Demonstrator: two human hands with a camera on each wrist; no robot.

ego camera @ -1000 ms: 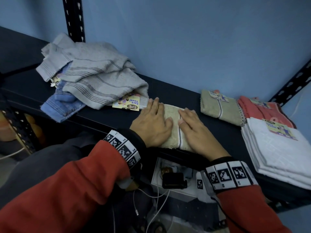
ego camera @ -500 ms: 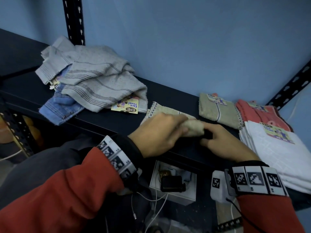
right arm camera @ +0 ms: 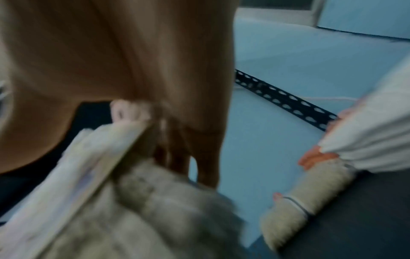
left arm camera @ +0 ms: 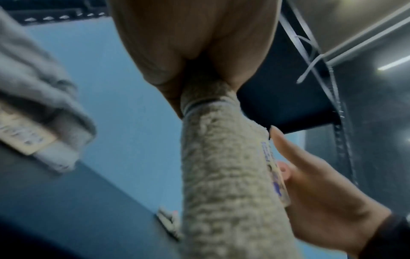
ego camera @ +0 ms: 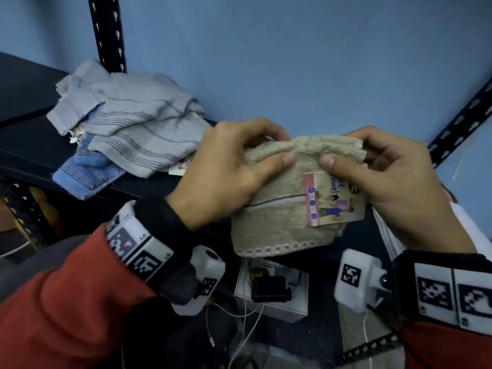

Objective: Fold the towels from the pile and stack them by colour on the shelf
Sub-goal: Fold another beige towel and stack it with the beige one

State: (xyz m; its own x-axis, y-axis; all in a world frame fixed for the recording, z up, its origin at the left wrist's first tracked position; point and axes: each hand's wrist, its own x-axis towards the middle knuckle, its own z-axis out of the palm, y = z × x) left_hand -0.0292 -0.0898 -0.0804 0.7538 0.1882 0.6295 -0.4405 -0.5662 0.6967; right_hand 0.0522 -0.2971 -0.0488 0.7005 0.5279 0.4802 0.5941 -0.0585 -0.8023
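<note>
A folded beige towel [ego camera: 277, 222] with a paper label [ego camera: 332, 201] is held up in front of me, off the dark shelf [ego camera: 29, 134]. My left hand [ego camera: 269, 153] pinches its top left edge, thumb in front and fingers behind. My right hand [ego camera: 343, 150] pinches the top right edge above the label. The left wrist view shows the towel [left arm camera: 221, 175] hanging from my fingers [left arm camera: 177, 52]. The unfolded pile of grey striped and blue towels [ego camera: 133, 129] lies on the shelf at the left.
On the shelf to the right lie another folded beige towel [right arm camera: 306, 198], a pink one [right arm camera: 315, 156] and a white stack [right arm camera: 372, 140]. Black perforated shelf posts [ego camera: 109, 33] stand against the blue wall. A white box with cables [ego camera: 271, 286] sits below the shelf.
Both hands went from pressing the beige towel flat on the shelf to gripping it. They have lifted it up off the shelf, label side facing me.
</note>
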